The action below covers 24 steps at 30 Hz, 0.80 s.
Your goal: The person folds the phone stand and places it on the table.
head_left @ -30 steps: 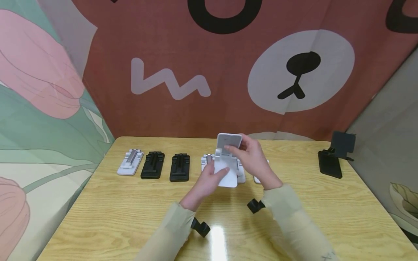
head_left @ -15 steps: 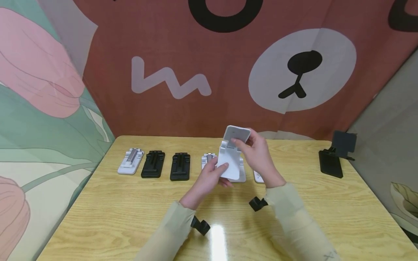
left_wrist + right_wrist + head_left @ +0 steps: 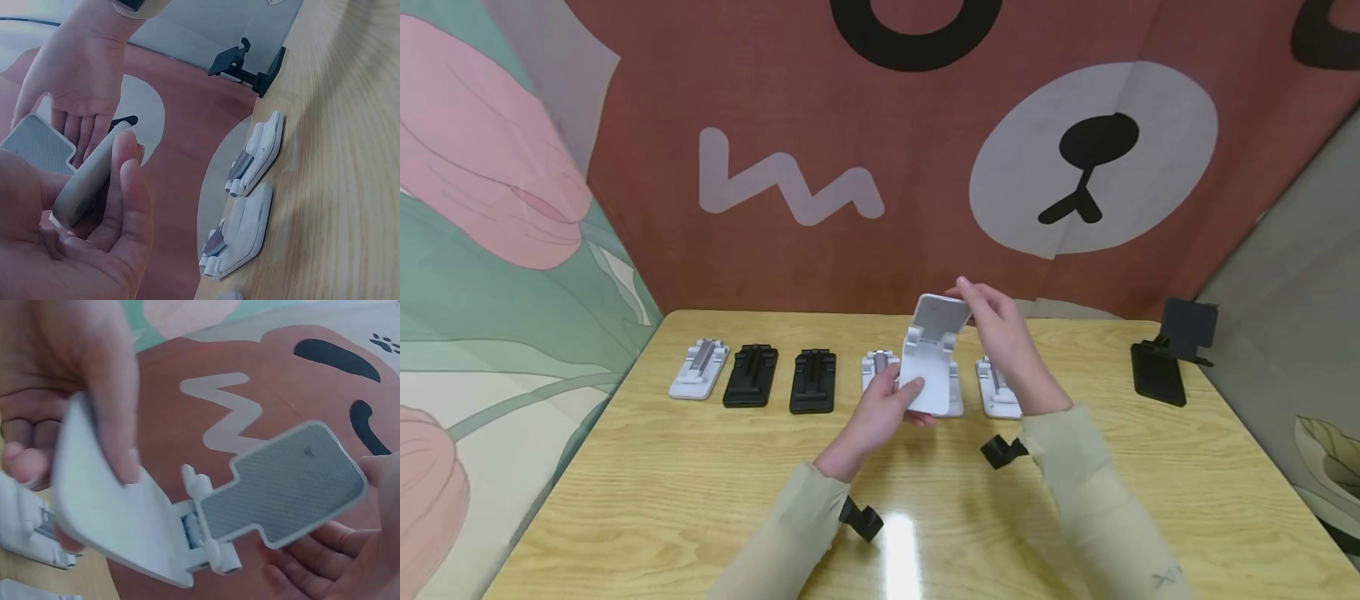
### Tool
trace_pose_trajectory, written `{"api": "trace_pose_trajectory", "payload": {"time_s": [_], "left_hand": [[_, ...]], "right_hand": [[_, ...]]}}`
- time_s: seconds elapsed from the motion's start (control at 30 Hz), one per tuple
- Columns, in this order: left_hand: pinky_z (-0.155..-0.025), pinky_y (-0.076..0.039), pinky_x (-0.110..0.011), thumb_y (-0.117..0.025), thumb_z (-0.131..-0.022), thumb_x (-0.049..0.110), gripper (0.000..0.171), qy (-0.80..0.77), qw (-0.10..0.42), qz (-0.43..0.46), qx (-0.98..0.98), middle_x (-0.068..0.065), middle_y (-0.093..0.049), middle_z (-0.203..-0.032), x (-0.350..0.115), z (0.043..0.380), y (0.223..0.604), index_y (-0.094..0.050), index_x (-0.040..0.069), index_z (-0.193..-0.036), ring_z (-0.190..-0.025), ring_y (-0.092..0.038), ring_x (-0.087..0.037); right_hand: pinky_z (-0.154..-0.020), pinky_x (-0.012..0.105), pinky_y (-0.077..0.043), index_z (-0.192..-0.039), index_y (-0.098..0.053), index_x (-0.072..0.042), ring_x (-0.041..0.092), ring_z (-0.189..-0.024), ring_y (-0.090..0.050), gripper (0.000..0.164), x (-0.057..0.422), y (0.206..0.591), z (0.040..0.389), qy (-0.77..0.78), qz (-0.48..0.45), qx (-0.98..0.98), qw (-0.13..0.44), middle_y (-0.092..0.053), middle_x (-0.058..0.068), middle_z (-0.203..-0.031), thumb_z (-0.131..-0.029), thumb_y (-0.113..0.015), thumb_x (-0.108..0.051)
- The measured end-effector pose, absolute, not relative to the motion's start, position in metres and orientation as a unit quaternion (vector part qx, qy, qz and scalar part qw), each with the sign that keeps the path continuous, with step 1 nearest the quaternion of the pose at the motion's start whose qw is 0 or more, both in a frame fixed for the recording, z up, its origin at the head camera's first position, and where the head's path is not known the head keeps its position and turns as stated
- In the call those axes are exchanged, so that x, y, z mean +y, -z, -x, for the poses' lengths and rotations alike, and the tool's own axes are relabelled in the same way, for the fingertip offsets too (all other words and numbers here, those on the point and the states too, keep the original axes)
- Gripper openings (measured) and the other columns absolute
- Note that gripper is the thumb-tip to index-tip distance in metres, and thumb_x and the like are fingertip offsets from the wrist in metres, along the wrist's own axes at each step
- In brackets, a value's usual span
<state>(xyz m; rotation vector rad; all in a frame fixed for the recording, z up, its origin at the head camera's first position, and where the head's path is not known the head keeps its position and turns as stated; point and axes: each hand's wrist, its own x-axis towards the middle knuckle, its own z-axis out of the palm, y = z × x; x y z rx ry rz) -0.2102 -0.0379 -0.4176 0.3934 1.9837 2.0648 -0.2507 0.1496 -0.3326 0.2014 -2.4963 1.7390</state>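
My left hand (image 3: 874, 412) grips a white folding phone stand (image 3: 928, 379) by its flat base, thumb across the near face and fingers behind. The stand is held up over the table, with its top plate unfolded at the hinge. In the right wrist view the plate shows a grey ribbed pad (image 3: 284, 481), and the hinge (image 3: 203, 528) lies between it and the base. My right hand (image 3: 1009, 337) is at the plate's upper right edge, fingers loosely extended and thumb lifted off the face.
On the wooden table (image 3: 700, 492) a folded white stand (image 3: 698, 371) and two folded black stands (image 3: 750, 377) lie to the left. White stands (image 3: 997, 392) lie behind the hands, partly hidden. An unfolded black stand (image 3: 1159, 375) is at the far right. A printed cloth (image 3: 790, 267) hangs behind.
The stand has risen slightly and shifted right in my left hand. My right thumb has come off the plate's face, and the right hand has moved to the plate's outer edge.
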Motion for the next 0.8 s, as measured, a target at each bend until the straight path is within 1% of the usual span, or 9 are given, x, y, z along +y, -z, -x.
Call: {"api": "trace_pose_trajectory", "payload": {"time_s": [0.13,0.27,0.33,0.53,0.7,0.8], "left_hand": [[-0.074,-0.060,-0.039,-0.046,-0.109,0.011,0.036,-0.710,0.118,-0.140,0.680,-0.021,-0.069,-0.109,-0.037,0.211,0.417,-0.045,-0.009,-0.139,-0.080,-0.072,-0.026],[-0.076,-0.060,-0.038,-0.046,-0.109,0.008,0.037,-0.717,0.118,-0.138,0.673,-0.024,-0.066,-0.116,-0.036,0.211,0.418,-0.044,-0.011,-0.140,-0.084,-0.072,-0.029],[-0.077,-0.060,-0.038,-0.045,-0.109,0.008,0.037,-0.720,0.120,-0.136,0.670,-0.024,-0.066,-0.115,-0.036,0.211,0.418,-0.044,-0.012,-0.140,-0.084,-0.072,-0.029],[-0.077,-0.060,-0.038,-0.045,-0.110,0.010,0.035,-0.726,0.111,-0.124,0.667,-0.022,-0.069,-0.110,-0.035,0.211,0.417,-0.045,-0.010,-0.139,-0.080,-0.072,-0.025],[-0.076,-0.060,-0.038,-0.045,-0.109,0.009,0.036,-0.730,0.106,-0.125,0.663,-0.024,-0.068,-0.112,-0.035,0.211,0.417,-0.045,-0.010,-0.139,-0.081,-0.072,-0.026],[-0.077,-0.060,-0.039,-0.044,-0.109,0.009,0.038,-0.733,0.098,-0.125,0.662,-0.025,-0.066,-0.119,-0.036,0.213,0.419,-0.043,-0.010,-0.142,-0.087,-0.072,-0.028]], "right_hand": [[-0.111,0.051,-0.036,-0.135,-0.061,-0.005,0.028,-0.127,-0.050,0.071,0.153,0.329,0.255,-0.574,-0.054,-0.817,0.026,-0.059,0.009,-0.133,-0.099,-0.052,-0.064],[-0.112,0.050,-0.035,-0.139,-0.058,-0.006,0.028,-0.129,-0.048,0.072,0.153,0.328,0.256,-0.579,-0.037,-0.815,-0.003,-0.056,0.009,-0.138,-0.097,-0.055,-0.065],[-0.112,0.049,-0.036,-0.141,-0.057,-0.006,0.029,-0.131,-0.048,0.072,0.152,0.328,0.256,-0.583,-0.033,-0.812,-0.011,-0.055,0.010,-0.140,-0.098,-0.055,-0.063],[-0.113,0.046,-0.035,-0.142,-0.055,-0.003,0.028,-0.132,-0.048,0.071,0.148,0.332,0.254,-0.602,-0.016,-0.798,-0.025,-0.054,0.011,-0.141,-0.098,-0.058,-0.059],[-0.115,0.051,-0.030,-0.146,-0.051,-0.003,0.034,-0.134,-0.046,0.078,0.147,0.338,0.252,-0.604,-0.001,-0.797,-0.032,-0.050,0.012,-0.147,-0.096,-0.058,-0.063],[-0.114,0.052,-0.031,-0.146,-0.050,-0.003,0.036,-0.133,-0.047,0.080,0.146,0.345,0.249,-0.603,-0.004,-0.796,-0.043,-0.049,0.013,-0.148,-0.095,-0.059,-0.064]]}}
